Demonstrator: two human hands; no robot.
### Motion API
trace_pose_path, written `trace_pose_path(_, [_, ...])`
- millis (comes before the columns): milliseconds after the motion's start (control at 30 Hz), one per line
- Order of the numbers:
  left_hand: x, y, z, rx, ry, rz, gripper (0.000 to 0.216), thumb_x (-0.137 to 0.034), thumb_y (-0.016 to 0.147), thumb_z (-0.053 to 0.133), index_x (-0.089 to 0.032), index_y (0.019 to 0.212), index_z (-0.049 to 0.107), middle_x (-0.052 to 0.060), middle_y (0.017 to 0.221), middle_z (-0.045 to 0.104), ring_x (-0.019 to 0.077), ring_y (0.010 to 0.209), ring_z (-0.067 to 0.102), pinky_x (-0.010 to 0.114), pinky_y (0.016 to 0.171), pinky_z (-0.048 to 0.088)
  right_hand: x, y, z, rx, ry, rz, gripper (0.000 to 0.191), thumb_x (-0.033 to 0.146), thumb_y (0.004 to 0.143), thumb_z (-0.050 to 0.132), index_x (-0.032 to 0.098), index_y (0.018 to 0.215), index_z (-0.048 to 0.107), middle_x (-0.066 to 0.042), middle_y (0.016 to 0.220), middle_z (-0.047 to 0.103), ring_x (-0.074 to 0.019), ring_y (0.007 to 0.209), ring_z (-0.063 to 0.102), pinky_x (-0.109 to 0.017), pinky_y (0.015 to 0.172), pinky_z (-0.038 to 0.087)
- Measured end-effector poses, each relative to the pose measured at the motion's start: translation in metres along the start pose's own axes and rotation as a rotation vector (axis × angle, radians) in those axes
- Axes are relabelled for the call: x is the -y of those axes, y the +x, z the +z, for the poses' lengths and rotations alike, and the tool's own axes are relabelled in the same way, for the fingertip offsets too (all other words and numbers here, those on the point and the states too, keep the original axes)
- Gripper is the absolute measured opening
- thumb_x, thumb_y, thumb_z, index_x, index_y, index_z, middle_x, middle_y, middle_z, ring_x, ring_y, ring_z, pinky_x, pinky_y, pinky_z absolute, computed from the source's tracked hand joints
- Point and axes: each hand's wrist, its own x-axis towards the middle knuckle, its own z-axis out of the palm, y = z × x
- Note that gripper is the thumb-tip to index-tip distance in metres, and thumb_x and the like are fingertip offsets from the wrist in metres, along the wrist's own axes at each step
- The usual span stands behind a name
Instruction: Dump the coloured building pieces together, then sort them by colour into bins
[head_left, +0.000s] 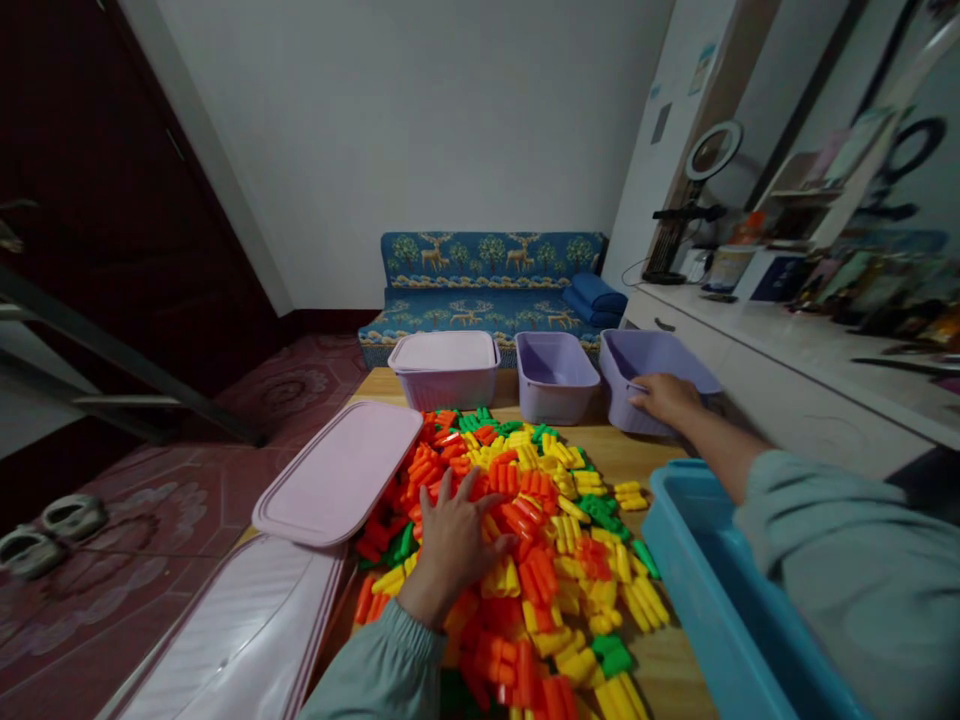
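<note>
Blocks (538,575): orange-red, yellow, green
Bins (559,402): light purple
Lids (341,475): pale pink
Tub (682,560): turquoise
Sofa (465,300): blue, deer-and-tree pattern

- Left hand (454,535): palm down, fingers spread, resting on a heap of plastic toy pieces (577,535) in orange, yellow and green.
- Right hand (667,398): fingers gripping the near rim of the right-hand purple bin (616,392).
- Middle purple bin (556,400): upright, just left of it.
- Lidded bin (444,388): farthest left in the row, cover on.
- Pink lid (337,478): lying left of the heap.
- Blue bin (679,545): beneath the right forearm.
- Wooden table (671,465): supports the heap.
- Patterned sofa (480,258): beyond, against the wall.
</note>
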Motion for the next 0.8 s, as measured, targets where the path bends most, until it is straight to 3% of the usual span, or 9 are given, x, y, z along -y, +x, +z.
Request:
trace_pose_path(333, [-0.001, -0.001, -0.001, 0.017, 0.004, -0.01, 0.052, -0.059, 0.081, 0.059, -0.05, 0.132, 0.054, -0.001, 0.155, 0.039, 0.0414, 0.143, 0.026, 0.072, 0.108, 0.017, 0.012, 0.014, 0.027, 0.036, 0.041, -0.021, 0.031, 0.03, 0.085, 0.059, 0.025, 0.114, 0.071, -0.011, 0.117, 0.07, -0.0277, 0.112, 0.062, -0.034, 0.083, 0.044])
trace_pose_path(667, [0.0, 0.0, 0.0, 0.029, 0.012, -0.014, 0.052, -0.058, 0.081, 0.059, -0.051, 0.132, 0.054, -0.001, 0.155, 0.039, 0.0412, 0.144, 0.025, 0.072, 0.108, 0.016, 0.027, 0.017, 0.025, 0.051, 0.055, -0.037, 0.03, 0.019, 0.08, 0.059, 0.02, 0.108, 0.071, -0.012, 0.114, 0.07, -0.0282, 0.109, 0.062, -0.034, 0.083, 0.045])
trace_pose_path(800, [0.0, 0.0, 0.0, 0.023, 0.015, -0.008, 0.051, -0.059, 0.081, 0.058, -0.05, 0.132, 0.055, 0.0, 0.155, 0.039, 0.0419, 0.143, 0.025, 0.072, 0.108, 0.017, 0.039, 0.012, 0.018, -0.03, 0.069, -0.016, 0.047, 0.012, 0.077, 0.056, 0.02, 0.123, 0.063, -0.013, 0.122, 0.065, -0.0272, 0.111, 0.06, -0.037, 0.089, 0.044])
